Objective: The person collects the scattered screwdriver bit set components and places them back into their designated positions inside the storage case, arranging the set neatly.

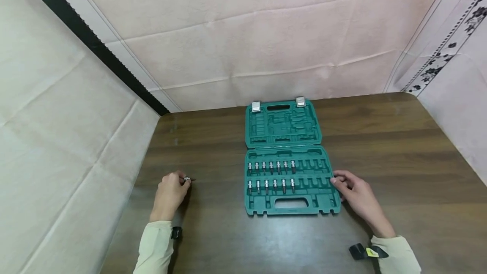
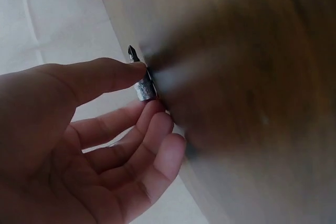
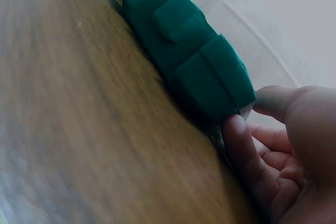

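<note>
My left hand (image 1: pixel 169 194) is out over the table, left of a green plastic case. Its thumb and fingertips pinch a short metal bit socket (image 2: pixel 146 91), whose knurled silver base and dark Phillips tip show in the left wrist view. The case lies unfolded, its tray (image 1: pixel 262 203) nearer and its lid (image 1: pixel 283 135) flat behind. Two rows of bit sockets (image 1: pixel 271 167) fill the left and middle slots; several slots at the right hold nothing. At the tray's right edge my right hand (image 1: pixel 359 198) grips the side, thumb at the top edge and fingers beside it.
Two light latches (image 1: pixel 300 102) stick up at the lid's far edge. The brown wooden table (image 1: pixel 213 231) extends to both sides. Pale cloth (image 1: pixel 243 45) hangs behind it, with more cloth at the left and right.
</note>
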`<state>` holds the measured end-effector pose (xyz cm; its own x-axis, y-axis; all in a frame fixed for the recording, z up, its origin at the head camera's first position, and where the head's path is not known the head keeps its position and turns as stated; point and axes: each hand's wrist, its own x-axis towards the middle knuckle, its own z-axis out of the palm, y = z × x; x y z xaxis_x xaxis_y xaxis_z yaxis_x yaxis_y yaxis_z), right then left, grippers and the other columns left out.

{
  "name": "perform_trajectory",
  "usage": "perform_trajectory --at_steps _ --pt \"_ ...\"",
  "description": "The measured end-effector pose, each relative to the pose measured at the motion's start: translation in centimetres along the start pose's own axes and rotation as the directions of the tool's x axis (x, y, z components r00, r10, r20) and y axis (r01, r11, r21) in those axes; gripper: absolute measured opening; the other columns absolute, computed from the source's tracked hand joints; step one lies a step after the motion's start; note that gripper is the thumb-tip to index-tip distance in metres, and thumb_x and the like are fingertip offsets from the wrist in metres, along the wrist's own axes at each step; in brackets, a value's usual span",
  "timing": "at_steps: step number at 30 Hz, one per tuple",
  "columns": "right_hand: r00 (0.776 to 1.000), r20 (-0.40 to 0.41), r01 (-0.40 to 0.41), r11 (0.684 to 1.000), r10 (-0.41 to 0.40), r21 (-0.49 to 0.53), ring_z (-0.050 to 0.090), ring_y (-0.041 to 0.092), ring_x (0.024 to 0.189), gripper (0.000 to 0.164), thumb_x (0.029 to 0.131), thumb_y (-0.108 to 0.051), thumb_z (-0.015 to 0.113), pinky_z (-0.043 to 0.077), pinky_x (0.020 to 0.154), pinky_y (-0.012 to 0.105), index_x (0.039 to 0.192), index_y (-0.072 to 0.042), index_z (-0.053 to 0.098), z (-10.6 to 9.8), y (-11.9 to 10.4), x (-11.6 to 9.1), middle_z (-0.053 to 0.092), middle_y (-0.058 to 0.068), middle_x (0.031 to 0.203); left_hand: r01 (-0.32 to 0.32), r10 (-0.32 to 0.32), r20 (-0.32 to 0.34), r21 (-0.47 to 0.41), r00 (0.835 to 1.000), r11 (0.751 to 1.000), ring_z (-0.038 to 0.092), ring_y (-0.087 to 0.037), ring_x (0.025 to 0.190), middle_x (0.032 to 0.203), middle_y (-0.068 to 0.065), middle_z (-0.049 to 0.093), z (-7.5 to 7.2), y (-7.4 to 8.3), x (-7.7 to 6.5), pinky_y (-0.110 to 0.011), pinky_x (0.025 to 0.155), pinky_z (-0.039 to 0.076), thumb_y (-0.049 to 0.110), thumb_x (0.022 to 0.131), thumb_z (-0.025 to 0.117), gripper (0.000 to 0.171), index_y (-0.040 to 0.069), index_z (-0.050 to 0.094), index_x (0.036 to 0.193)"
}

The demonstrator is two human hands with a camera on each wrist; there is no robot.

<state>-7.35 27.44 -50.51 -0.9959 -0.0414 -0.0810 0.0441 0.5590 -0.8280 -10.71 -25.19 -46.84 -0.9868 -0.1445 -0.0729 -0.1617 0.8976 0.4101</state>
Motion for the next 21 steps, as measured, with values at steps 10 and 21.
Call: perform_trajectory --at_steps 10,21 --pt "1.000 -0.018 0.016 1.000 -0.016 0.007 0.061 0.011 0.071 0.040 0.110 -0.027 0.059 0.055 0.063 0.027 0.135 0.004 0.062 0.2 -0.2 0.1 0.068 0.013 0.103 -0.010 0.010 0.004 0.027 1.000 1.000 0.065 -0.022 0.065 0.089 -0.010 0.073 0.1 0.5 -0.2 -0.043 0.061 0.056 0.019 0.093 0.075 0.020 0.001 0.073 0.100" --pt "1.000 -0.019 0.004 1.000 -0.004 0.011 0.061 0.012 0.072 0.040 0.110 -0.027 0.059 0.055 0.064 0.027 0.136 0.004 0.062 0.1 -0.1 0.0 0.067 0.013 0.102 -0.130 0.129 -0.035 -0.013 0.991 0.991 0.066 -0.016 0.069 0.085 -0.001 0.072 1.0 3.9 0.0 -0.041 0.064 0.058 0.017 0.087 0.074 0.017 0.006 0.075 0.100"
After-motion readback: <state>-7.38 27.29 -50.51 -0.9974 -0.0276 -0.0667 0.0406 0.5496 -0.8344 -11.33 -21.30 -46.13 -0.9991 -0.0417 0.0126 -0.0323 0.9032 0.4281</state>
